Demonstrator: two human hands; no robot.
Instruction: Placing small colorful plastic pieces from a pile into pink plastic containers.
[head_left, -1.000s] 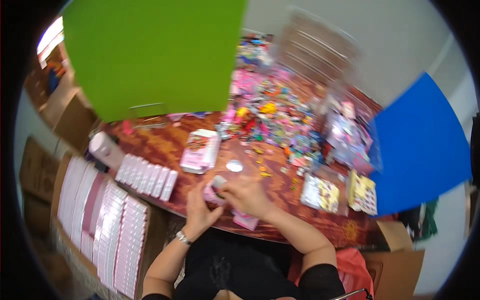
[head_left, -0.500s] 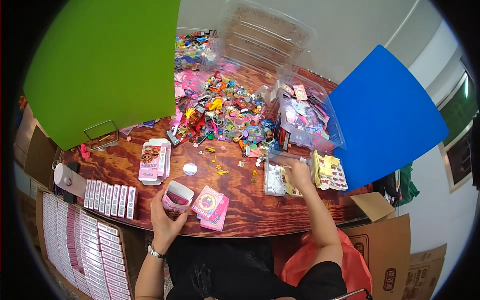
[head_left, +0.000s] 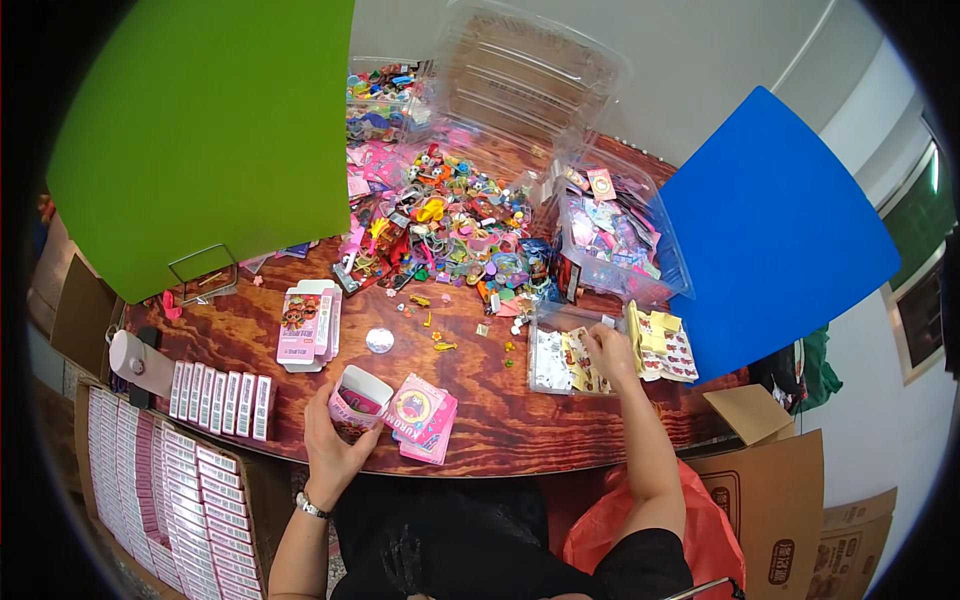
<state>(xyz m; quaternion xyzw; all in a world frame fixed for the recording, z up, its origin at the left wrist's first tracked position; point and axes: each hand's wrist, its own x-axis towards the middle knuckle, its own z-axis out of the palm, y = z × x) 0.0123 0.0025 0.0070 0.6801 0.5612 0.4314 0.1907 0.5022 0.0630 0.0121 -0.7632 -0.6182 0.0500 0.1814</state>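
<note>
My left hand (head_left: 335, 440) is wrapped round a small pink carton (head_left: 361, 394) near the table's front edge, its top flap open. To the right of the carton lies a loose stack of pink printed cards (head_left: 425, 420). My right hand (head_left: 612, 355) is over a shallow clear plastic tray (head_left: 536, 384), its fingers pinched together at the sticker sheets (head_left: 578, 362) inside. These sheets are cream with small dark red pictures. The fingertips partly cover the sheet they touch. Beside the tray, more sticker sheets with yellow backs (head_left: 665, 350) lie in a pile.
A heap of small colourful toys (head_left: 450, 225) covers the table's middle. Behind the tray stands a clear bin of packets (head_left: 625, 240). Flattened pink cartons (head_left: 306, 322), a round white disc (head_left: 380, 340) and a row of filled boxes (head_left: 220, 398) lie left. Green (head_left: 200, 150) and blue panels (head_left: 775, 240) flank the table.
My right hand has shifted slightly right and nearer me over the tray, uncovering more of the sticker sheets. My left hand still holds the carton in nearly the same place.
</note>
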